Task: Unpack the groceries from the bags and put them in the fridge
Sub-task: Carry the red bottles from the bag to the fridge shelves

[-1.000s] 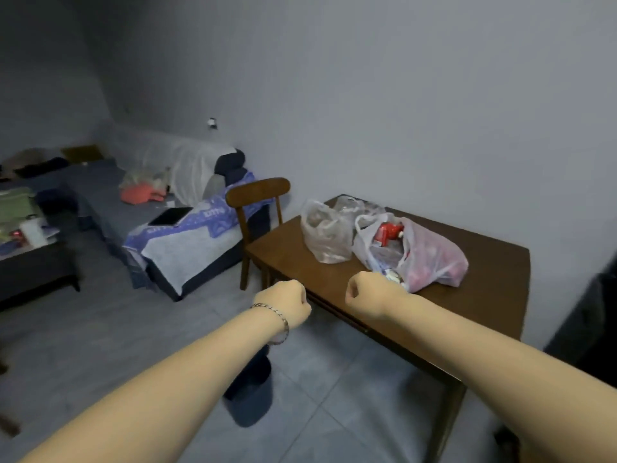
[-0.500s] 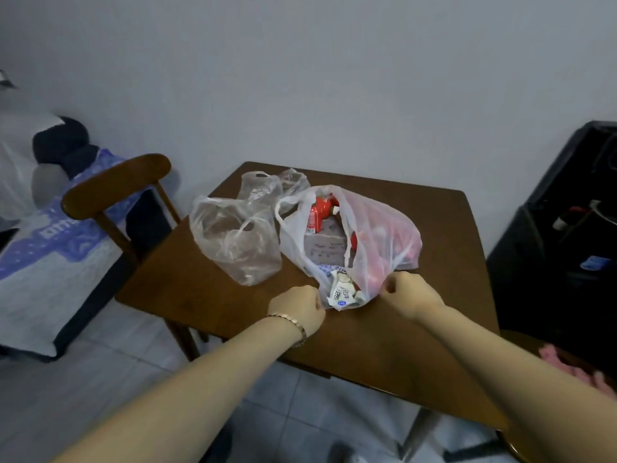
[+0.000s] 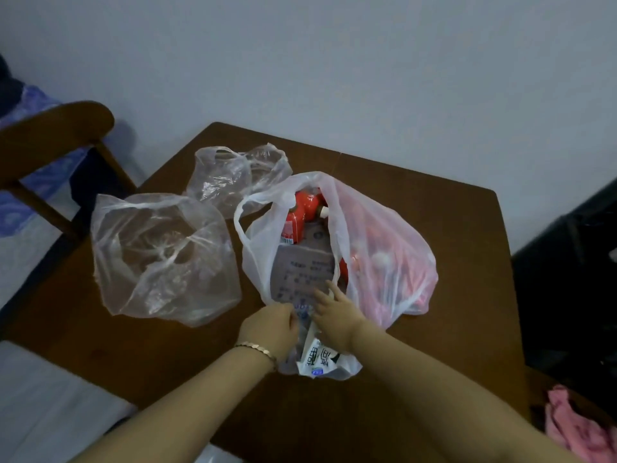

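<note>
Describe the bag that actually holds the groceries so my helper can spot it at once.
On the brown wooden table, three plastic bags sit together. The full bag is the rightmost, under both hands. Unlike the two clear bags beside it, it is milky white, with red packaging showing.

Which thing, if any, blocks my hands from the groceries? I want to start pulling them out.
Only the white bag's thin plastic. Left hand pinches its near edge; right hand already reaches into the opening over the grey package. The carton lies under film.
</note>
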`<action>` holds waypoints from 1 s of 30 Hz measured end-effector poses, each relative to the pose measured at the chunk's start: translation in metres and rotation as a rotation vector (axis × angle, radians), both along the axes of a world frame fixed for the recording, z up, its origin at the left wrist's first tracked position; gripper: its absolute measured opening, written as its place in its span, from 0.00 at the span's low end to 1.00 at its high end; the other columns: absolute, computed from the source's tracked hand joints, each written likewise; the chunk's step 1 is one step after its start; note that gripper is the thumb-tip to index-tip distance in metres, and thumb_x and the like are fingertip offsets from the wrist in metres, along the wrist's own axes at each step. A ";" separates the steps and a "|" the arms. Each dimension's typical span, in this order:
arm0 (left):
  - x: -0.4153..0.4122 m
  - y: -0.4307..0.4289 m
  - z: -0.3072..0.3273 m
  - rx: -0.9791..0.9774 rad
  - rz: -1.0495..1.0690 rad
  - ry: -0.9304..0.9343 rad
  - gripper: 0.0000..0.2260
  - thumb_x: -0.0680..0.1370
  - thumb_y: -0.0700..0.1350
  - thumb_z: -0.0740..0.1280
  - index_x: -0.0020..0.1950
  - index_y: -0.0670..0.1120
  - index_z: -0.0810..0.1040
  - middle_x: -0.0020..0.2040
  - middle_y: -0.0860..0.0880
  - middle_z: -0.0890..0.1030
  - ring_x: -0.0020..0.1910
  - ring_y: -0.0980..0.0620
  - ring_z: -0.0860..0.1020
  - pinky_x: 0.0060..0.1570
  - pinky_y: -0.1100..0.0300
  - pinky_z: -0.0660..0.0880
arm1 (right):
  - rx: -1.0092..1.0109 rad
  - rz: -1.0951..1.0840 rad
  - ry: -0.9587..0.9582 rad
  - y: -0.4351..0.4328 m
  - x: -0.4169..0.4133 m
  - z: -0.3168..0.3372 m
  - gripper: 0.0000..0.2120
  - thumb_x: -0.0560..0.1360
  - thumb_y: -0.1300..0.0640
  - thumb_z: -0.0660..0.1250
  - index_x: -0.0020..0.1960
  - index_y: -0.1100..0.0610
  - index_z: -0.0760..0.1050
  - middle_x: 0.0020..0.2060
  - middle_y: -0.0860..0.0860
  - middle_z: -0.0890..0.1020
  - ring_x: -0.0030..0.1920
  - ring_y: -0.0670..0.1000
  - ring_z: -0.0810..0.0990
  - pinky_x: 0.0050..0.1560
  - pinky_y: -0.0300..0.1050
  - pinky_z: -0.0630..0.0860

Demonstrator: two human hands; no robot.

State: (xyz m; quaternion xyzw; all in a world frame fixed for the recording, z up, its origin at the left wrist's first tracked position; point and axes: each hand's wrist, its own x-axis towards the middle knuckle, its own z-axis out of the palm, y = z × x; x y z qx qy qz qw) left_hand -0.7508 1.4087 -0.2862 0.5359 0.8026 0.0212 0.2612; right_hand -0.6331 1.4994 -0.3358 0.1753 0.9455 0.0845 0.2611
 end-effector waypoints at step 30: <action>0.006 0.073 -0.073 -0.226 0.265 -0.501 0.11 0.78 0.44 0.62 0.56 0.40 0.78 0.54 0.42 0.80 0.56 0.44 0.78 0.55 0.56 0.74 | -0.292 -0.392 0.135 0.023 0.056 -0.003 0.37 0.46 0.32 0.75 0.53 0.44 0.78 0.46 0.45 0.83 0.47 0.50 0.83 0.57 0.52 0.76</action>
